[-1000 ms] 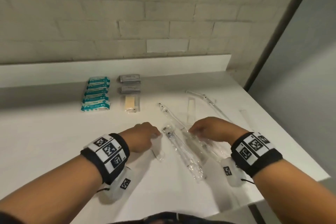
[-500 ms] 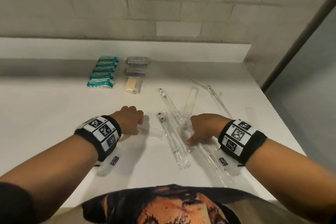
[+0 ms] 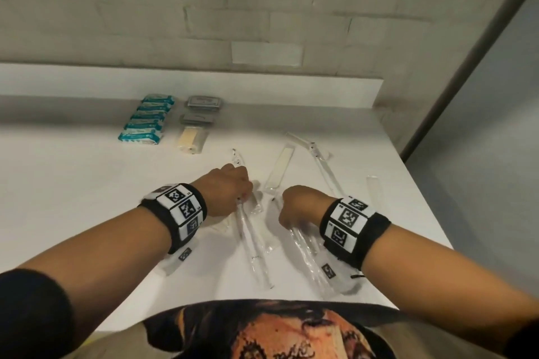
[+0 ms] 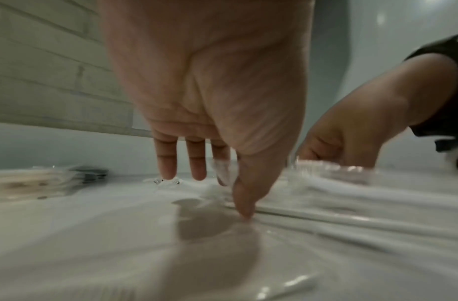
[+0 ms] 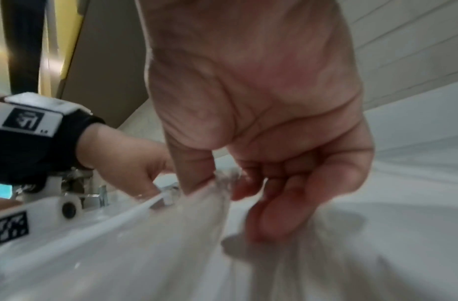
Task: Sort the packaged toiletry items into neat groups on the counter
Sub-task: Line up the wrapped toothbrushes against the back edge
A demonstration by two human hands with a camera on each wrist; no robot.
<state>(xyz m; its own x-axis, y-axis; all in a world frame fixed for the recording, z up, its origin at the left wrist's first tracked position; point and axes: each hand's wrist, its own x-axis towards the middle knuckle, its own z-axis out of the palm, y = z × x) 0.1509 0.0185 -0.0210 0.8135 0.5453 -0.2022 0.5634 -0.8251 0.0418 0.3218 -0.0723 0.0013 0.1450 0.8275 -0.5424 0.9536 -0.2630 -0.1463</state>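
Note:
Several clear-wrapped toothbrush packets lie slantwise on the white counter [image 3: 73,198]. My left hand [image 3: 233,192] is at the far end of one packet [image 3: 253,245]. In the left wrist view, clear wrap sits between its index finger and thumb [image 4: 244,203], and the other fingers hang straight. My right hand [image 3: 294,207] is over a neighbouring packet [image 3: 306,253]. In the right wrist view, its thumb and curled fingers [image 5: 268,213] pinch that wrapper's end [image 5: 217,179].
At the back stand a row of teal packets [image 3: 145,119], grey packets [image 3: 204,103] and a beige item [image 3: 191,140]. A flat long packet [image 3: 280,167], another toothbrush packet [image 3: 318,160] and a clear packet [image 3: 374,189] lie further right, near the counter's right edge.
My left hand has moved right from a small clear packet to the end of the toothbrush packet. My right hand has stayed on its packet. The head has tipped down.

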